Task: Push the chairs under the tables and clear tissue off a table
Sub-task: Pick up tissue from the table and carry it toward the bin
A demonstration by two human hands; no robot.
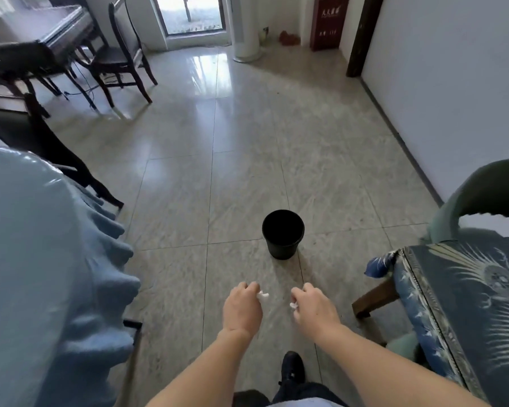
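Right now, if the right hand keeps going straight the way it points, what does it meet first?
Likely the round black plastic bin standing on the floor ahead. The right hand, pinching a white tissue scrap, points roughly toward it; only bare tile lies between. Depth is uncertain.

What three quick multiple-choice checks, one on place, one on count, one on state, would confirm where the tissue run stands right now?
1. Where is the black bin?
A. on the floor ahead of both hands
B. on the blue-covered table
C. on the patterned chair

2. How many hands hold tissue?
A. none
B. one
C. two

3. What state is the bin in?
A. tipped over
B. upright, open-topped
C. lidded

Answers: 1 A, it stands on the tiles beyond the hands. 2 C, white tissue shows in the left hand and right hand. 3 B, its open mouth faces up.
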